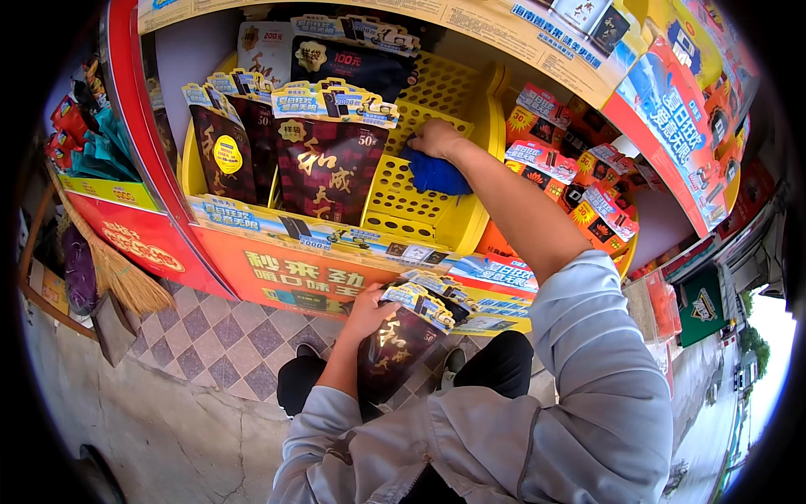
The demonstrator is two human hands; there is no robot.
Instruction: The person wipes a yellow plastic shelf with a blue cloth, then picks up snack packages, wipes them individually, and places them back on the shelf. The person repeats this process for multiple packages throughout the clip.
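My right hand [434, 137] grips a blue cloth [437, 171] against the perforated back of a yellow plastic shelf tray [409, 195]. Low in front of the display, my left hand [370, 312] holds dark maroon snack pouches [397, 353] with yellow and blue printed card toppers, more than one stacked together. In the tray, left of the cloth, similar maroon pouches [330, 167] stand upright, with a black pouch [346, 69] and a white pouch [264, 53] behind them.
Orange and black packs [541, 167] fill the compartment to the right. A printed header board [478, 28] arches above the tray, and a red display post [170, 164] stands at left. Beyond it are a straw broom [119, 271] and a dustpan [114, 327] on the floor.
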